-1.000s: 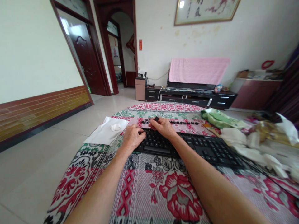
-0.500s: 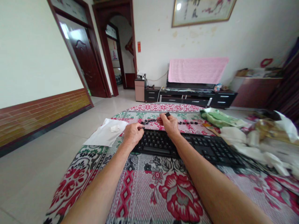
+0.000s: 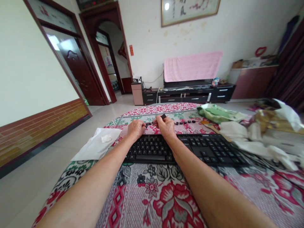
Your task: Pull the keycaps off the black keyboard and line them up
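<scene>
A black keyboard [image 3: 152,148] lies across the cloth in front of me. Just past its back edge runs a row of small black keycaps [image 3: 185,122]. My left hand [image 3: 136,129] is over the keyboard's back left edge, its fingers pinched at a small black keycap [image 3: 145,125] at the row's left end. My right hand [image 3: 167,127] is closed around a small black-handled tool [image 3: 163,116]. The tool's thin end points left toward the keycaps by my left fingertips. My right wrist hides some keys and part of the row.
White paper [image 3: 95,146] with a crumpled tissue [image 3: 106,138] lies at the left on the flowered tablecloth [image 3: 152,190]. To the right are a green bag [image 3: 218,114], white cloths [image 3: 232,130] and the keyboard's cable [image 3: 266,166]. A wooden-handled item [image 3: 210,126] lies behind the keyboard.
My view has shifted, so the room sits further left. My left hand has moved a little from the keyboard's left corner toward the keycap row. My right hand still holds the tool.
</scene>
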`<state>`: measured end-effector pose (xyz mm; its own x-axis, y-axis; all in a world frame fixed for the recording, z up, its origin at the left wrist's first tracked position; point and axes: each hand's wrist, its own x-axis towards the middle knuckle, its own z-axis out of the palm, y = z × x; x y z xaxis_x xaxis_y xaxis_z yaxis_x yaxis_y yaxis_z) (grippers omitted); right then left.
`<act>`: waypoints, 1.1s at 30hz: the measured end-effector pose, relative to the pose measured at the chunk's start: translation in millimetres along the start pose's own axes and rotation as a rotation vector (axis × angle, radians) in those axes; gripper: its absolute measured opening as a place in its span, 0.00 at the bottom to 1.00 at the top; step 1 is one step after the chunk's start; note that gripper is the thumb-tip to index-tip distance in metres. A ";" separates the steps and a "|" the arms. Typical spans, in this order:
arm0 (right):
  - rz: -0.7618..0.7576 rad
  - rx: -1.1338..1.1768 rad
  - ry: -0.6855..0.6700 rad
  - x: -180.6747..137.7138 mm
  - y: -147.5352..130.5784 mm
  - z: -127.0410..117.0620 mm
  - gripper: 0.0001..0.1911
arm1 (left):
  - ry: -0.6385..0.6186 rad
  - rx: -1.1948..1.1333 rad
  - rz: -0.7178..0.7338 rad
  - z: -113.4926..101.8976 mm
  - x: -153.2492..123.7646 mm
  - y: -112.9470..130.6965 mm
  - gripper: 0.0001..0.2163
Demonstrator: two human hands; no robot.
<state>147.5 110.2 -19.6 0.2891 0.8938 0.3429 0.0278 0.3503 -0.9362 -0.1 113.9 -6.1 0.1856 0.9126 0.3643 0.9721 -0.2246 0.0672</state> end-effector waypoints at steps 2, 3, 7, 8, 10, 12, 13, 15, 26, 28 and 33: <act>-0.010 -0.019 0.002 0.8 2.3 0.4 0.16 | 0.006 0.050 0.006 3.2 2.3 0.7 0.10; -0.015 -0.029 0.003 1.0 3.1 0.6 0.16 | 0.005 0.069 0.005 4.8 3.3 1.0 0.10; -0.029 -0.045 0.000 1.6 5.8 1.5 0.16 | 0.006 0.095 0.000 10.8 6.6 2.1 0.11; -0.034 -0.048 0.000 1.8 6.4 1.9 0.16 | 0.009 0.097 -0.003 12.1 7.4 2.3 0.11; -0.043 -0.051 0.004 1.9 7.1 2.5 0.16 | 0.011 0.102 -0.008 14.3 9.0 2.7 0.11; -0.046 -0.046 -0.002 1.8 7.2 2.8 0.16 | 0.005 0.106 -0.012 15.7 10.6 2.8 0.10; -0.045 -0.043 -0.006 1.6 7.0 2.8 0.16 | 0.000 0.107 -0.015 16.1 11.2 2.9 0.10; -0.039 -0.039 -0.014 1.0 6.6 2.5 0.16 | -0.008 0.104 -0.023 16.2 12.0 3.3 0.11; -0.006 0.002 -0.027 -1.3 2.4 3.0 0.14 | -0.111 0.113 -0.161 11.9 11.7 7.7 0.12; 0.005 0.004 -0.031 -2.0 0.7 3.1 0.14 | -0.114 0.118 -0.173 12.5 12.5 8.5 0.11; 0.008 -0.003 -0.037 -1.4 1.2 2.2 0.14 | -0.086 0.060 -0.189 3.7 11.4 8.3 0.11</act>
<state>145.0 110.0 -21.0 0.2537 0.9062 0.3384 0.0281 0.3428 -0.9390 10.6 123.7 -4.8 0.0088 0.9630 0.2693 0.9971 -0.0289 0.0707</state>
